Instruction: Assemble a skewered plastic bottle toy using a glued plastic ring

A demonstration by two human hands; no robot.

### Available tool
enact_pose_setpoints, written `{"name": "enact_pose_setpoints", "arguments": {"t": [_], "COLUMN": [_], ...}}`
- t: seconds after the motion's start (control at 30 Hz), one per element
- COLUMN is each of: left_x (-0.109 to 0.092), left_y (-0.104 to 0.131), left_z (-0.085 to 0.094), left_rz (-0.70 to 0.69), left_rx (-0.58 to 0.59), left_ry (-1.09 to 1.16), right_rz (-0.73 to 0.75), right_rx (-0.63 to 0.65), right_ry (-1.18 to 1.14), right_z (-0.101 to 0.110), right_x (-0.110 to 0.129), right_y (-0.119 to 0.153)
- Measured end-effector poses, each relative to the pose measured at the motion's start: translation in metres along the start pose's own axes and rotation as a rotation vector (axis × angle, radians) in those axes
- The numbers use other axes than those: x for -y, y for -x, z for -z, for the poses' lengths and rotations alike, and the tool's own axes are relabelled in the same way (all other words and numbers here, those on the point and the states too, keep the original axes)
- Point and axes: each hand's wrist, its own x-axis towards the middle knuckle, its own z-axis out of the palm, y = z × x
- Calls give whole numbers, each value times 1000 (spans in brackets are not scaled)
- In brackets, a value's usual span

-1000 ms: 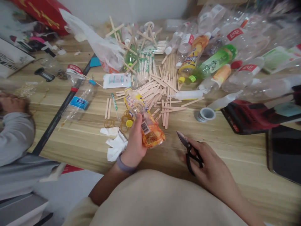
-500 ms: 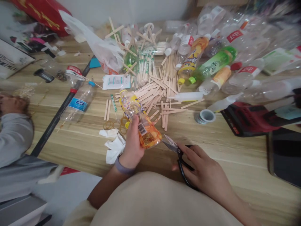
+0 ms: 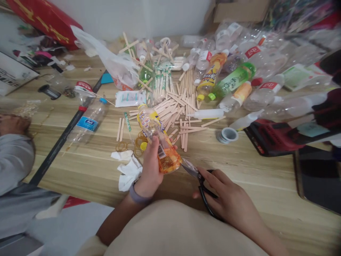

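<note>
My left hand (image 3: 151, 165) is wrapped round a plastic drink bottle (image 3: 168, 156) with an orange and yellow label, held tilted above the table with its neck pointing away from me. My right hand (image 3: 226, 190) grips black-handled scissors (image 3: 204, 192). Their blades point left, and the tips come up to the bottle's base; whether they pierce it I cannot tell. A yellow cap (image 3: 143, 146) and several rubber bands (image 3: 122, 146) lie just left of the bottle. Crumpled white tissue (image 3: 129, 175) lies beside my left wrist.
Wooden craft sticks (image 3: 173, 110) are heaped beyond the bottle. Several empty bottles (image 3: 234, 81) crowd the back right. A red and black power tool (image 3: 274, 137) and a dark phone-like slab (image 3: 318, 177) lie at right. At left are a clear bottle (image 3: 87, 122) and another person's sleeve (image 3: 16, 160).
The view has shifted slightly. The scissor tips are now a little closer to the bottle's base, and the fingertips of my left hand show on its far side. Both grips are unchanged.
</note>
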Motion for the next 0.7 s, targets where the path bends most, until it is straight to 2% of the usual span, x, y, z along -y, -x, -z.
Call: {"name": "enact_pose_setpoints", "arguments": {"t": [0.27, 0.7], "left_x": [-3, 3], "left_y": [-3, 0], "left_z": [2, 2], "left_rz": [-45, -139], "left_rx": [-21, -55], "left_ry": [36, -85], "right_rz": [13, -5], "right_rx": [-11, 13], "right_ry": [46, 39], "right_z": [-2, -4], "right_x": [0, 0], "right_y": [3, 6]}}
